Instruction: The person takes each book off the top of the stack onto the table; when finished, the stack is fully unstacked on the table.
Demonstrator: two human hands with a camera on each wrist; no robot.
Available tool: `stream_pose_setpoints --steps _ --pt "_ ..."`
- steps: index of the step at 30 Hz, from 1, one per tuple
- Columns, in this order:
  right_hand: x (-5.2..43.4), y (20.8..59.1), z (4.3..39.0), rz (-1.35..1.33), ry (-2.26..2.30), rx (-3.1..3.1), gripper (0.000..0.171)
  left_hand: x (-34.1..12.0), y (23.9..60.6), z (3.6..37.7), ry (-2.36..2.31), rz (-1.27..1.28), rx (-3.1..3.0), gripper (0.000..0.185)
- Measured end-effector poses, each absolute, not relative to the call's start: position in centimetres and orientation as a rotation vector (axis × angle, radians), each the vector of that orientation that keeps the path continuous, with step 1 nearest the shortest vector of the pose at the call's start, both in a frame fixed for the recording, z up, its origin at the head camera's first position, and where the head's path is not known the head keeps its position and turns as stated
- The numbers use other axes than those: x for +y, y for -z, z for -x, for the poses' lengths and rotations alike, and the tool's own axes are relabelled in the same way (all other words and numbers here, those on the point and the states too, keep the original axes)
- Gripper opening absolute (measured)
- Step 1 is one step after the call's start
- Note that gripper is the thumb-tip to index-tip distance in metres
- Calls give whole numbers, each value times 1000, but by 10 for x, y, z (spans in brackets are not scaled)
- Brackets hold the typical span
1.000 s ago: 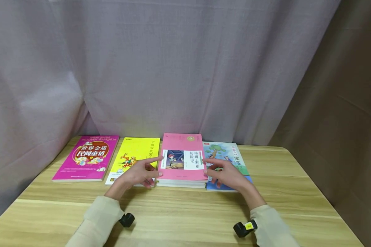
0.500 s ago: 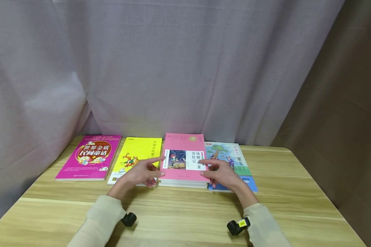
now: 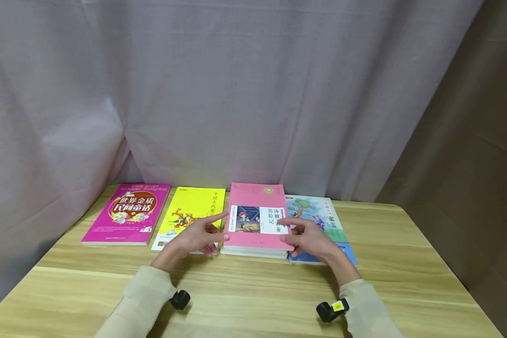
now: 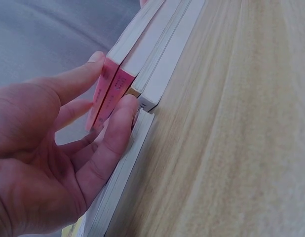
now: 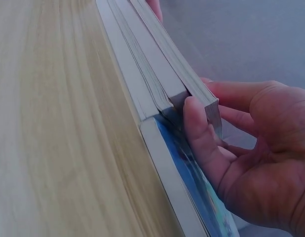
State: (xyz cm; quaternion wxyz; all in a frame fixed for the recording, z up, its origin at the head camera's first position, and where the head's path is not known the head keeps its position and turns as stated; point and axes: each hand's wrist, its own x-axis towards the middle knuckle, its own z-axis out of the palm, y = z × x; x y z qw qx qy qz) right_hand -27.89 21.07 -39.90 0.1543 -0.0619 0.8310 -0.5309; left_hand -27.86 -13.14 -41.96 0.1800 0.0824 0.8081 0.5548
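A pink book (image 3: 245, 195) with a boy pictured on its cover lies on top of a stack of books (image 3: 253, 254), slightly offset to the right. My right hand (image 3: 314, 238) grips its right edge, one finger over the cover. In the right wrist view another finger (image 5: 194, 116) sits under the overhanging edge. On the stack's left side, my left hand (image 3: 196, 234) holds its fingers extended. The left wrist view puts one fingertip (image 4: 97, 56) at the pink spine's corner and another finger lower down by the stack. The right hand's other fingers are partly hidden.
Left of the stack lie a yellow book (image 3: 203, 199) and a magenta book (image 3: 126, 230). A blue-green book (image 3: 335, 230) lies under my right hand, beside the stack. Everything rests on a wooden table (image 3: 245, 300), with a grey curtain (image 3: 253, 94) behind.
My right fingers have moved from beside the pink book to over its edge. The pink book has shifted slightly right on the stack. My left hand keeps its place at the stack's left side.
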Motion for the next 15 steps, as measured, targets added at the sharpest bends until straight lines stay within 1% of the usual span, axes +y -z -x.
stream_pose_setpoints --steps 8,15 --pt "220 397 275 175 1521 2377 53 -132 419 279 -1554 -286 2294 67" --pt "229 398 272 174 1508 2388 53 -129 419 278 -1561 -305 2286 66"
